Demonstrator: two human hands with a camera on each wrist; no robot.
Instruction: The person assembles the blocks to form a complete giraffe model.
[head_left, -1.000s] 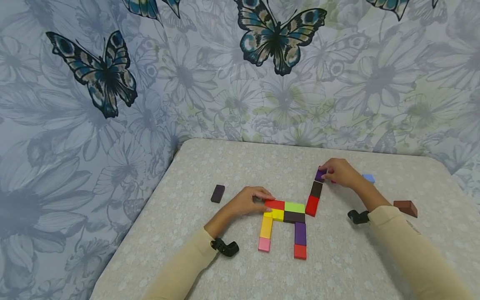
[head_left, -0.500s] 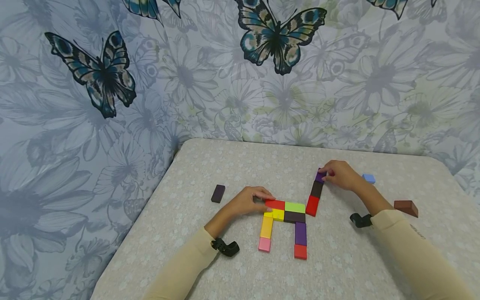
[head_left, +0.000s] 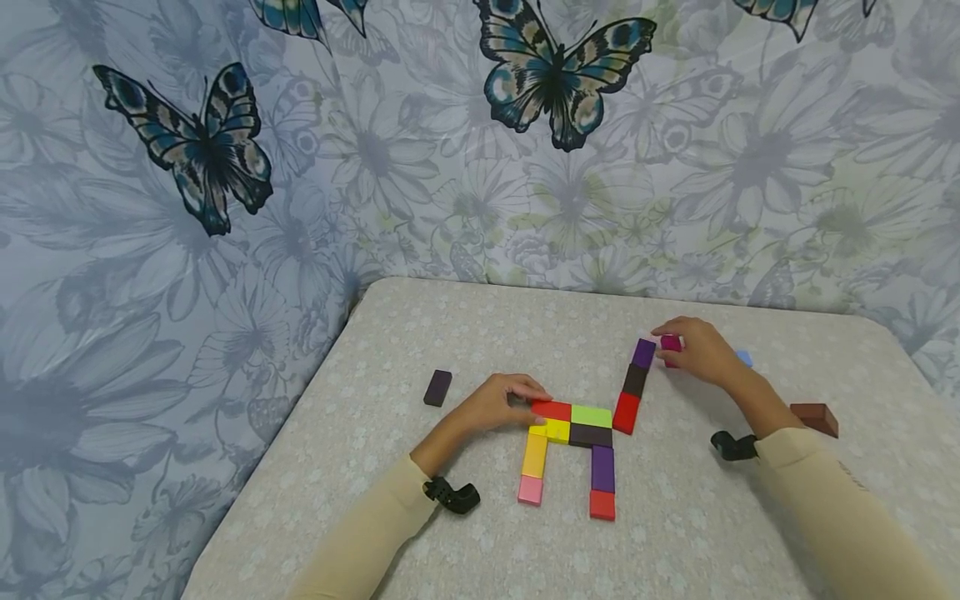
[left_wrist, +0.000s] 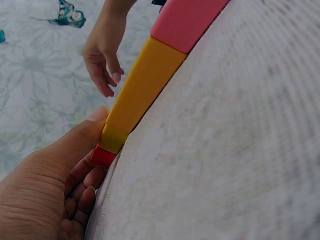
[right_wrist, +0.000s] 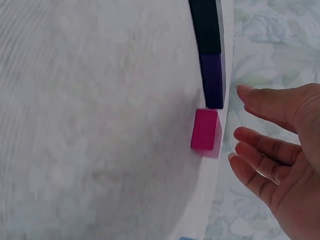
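Note:
Coloured blocks lie joined in a figure on the table. At its left end my left hand (head_left: 491, 404) pinches a red block (head_left: 553, 410) and a yellow block (head_left: 557, 430) between thumb and fingers. A lime block (head_left: 591, 417) and a dark block (head_left: 590, 435) adjoin them. An orange block (left_wrist: 146, 85) and a pink block (left_wrist: 189, 22) form one leg. A slanted row rises at right, topped by a purple block (head_left: 643, 353). Just beyond it, my right hand (head_left: 697, 346) hovers with fingers apart, holding nothing, near a magenta block (right_wrist: 204, 130).
A loose dark block (head_left: 437, 388) lies left of the figure. On the right are a brown block (head_left: 814, 419) and a blue block (head_left: 744, 357), partly hidden by the right arm. A butterfly-patterned wall (head_left: 450, 208) stands behind the table's back edge.
My right hand has let go of the purple block and moved right, uncovering the magenta block. The purple block stays atop the slanted row. My left hand has kept its place.

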